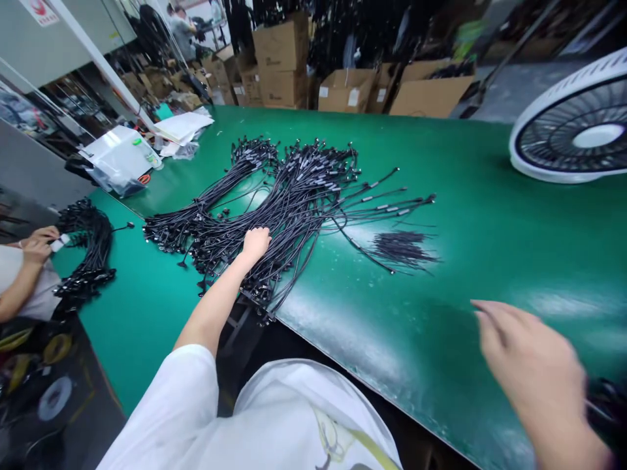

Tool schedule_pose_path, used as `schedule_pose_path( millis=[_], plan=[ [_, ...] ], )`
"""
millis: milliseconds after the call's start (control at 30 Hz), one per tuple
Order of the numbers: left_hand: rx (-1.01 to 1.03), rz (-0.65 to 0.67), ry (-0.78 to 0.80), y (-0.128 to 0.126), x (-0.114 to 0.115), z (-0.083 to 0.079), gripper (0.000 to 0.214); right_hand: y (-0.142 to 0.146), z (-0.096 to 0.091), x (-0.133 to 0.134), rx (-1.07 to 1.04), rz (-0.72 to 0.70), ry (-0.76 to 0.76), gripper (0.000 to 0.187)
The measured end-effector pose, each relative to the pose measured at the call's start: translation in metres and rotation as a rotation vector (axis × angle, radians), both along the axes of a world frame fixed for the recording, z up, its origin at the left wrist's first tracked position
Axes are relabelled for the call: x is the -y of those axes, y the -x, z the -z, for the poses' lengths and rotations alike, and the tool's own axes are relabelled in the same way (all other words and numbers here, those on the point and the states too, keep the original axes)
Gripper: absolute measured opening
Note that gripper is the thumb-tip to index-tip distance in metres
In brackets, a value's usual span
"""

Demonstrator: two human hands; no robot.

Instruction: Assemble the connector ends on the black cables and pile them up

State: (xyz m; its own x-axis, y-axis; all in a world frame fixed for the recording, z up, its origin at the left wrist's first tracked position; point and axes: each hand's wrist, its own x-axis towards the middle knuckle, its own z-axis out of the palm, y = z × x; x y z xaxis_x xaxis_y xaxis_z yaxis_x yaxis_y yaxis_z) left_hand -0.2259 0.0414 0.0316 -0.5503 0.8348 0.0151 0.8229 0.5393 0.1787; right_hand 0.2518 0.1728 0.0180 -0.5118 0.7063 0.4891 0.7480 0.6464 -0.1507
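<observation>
A large heap of black cables (289, 202) with small connectors and grey sleeves lies across the green table. My left hand (256, 243) is closed at the near side of the heap, around some black cables; its fingertips are partly hidden. Apart from the heap, my right hand (531, 365) hovers over the table at the lower right, blurred by motion. Its thumb and forefinger are stretched forward, and I see nothing between them. Between heap and right hand lies a small pile of short, thin black strips (404, 248).
A white fan (568, 124) stands at the right. More black cables (607, 405) show beside my right wrist. At the left, another person's hands (40, 245) work beside a cable bundle (88, 251). Papers (183, 125) and a white box (120, 153) are at the back left. Cardboard boxes (281, 62) stand behind the table.
</observation>
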Motion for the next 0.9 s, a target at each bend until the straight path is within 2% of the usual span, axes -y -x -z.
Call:
schedule_pose_path(
  millis=[100, 267, 333, 433, 500, 567, 633, 700, 800, 867, 900],
  plan=[
    [-0.038, 0.02, -0.048, 0.007, 0.004, -0.008, 0.027, 0.057, -0.002, 0.006, 0.041, -0.271, 0.058, 0.031],
    [-0.091, 0.065, -0.115, 0.007, 0.014, -0.037, 0.033, 0.14, -0.01, 0.016, 0.162, -0.544, 0.213, 0.035],
    [-0.105, 0.16, -0.094, -0.005, 0.02, -0.048, 0.031, 0.172, -0.021, 0.021, 0.191, -0.629, 0.23, 0.034],
    [-0.061, 0.368, -0.098, -0.038, 0.04, -0.065, 0.031, 0.224, -0.039, 0.031, 0.109, -0.703, 0.187, 0.039],
    [0.075, 0.494, -0.167, -0.059, 0.062, -0.081, 0.031, 0.261, -0.048, 0.037, 0.049, -0.768, 0.15, 0.047],
    [0.234, 0.527, -0.227, -0.068, 0.088, -0.098, 0.031, 0.296, -0.056, 0.038, 0.064, -0.835, 0.158, 0.037],
    [0.318, 0.449, -0.292, -0.058, 0.113, -0.112, 0.028, 0.321, -0.069, 0.035, 0.073, -0.836, 0.171, 0.025],
    [0.305, 0.291, -0.377, -0.03, 0.134, -0.116, 0.025, 0.33, -0.094, 0.031, -0.016, -0.792, 0.089, 0.031],
    [0.254, 0.026, -0.505, 0.021, 0.155, -0.102, 0.023, 0.312, -0.153, 0.03, -0.239, -0.643, -0.187, 0.043],
    [0.325, -0.092, -0.614, 0.044, 0.162, -0.087, 0.025, 0.291, -0.196, 0.026, -0.269, -0.446, -0.326, 0.048],
    [0.405, -0.124, -0.665, 0.048, 0.164, -0.081, 0.024, 0.28, -0.214, 0.022, -0.22, -0.38, -0.347, 0.049]
  ],
)
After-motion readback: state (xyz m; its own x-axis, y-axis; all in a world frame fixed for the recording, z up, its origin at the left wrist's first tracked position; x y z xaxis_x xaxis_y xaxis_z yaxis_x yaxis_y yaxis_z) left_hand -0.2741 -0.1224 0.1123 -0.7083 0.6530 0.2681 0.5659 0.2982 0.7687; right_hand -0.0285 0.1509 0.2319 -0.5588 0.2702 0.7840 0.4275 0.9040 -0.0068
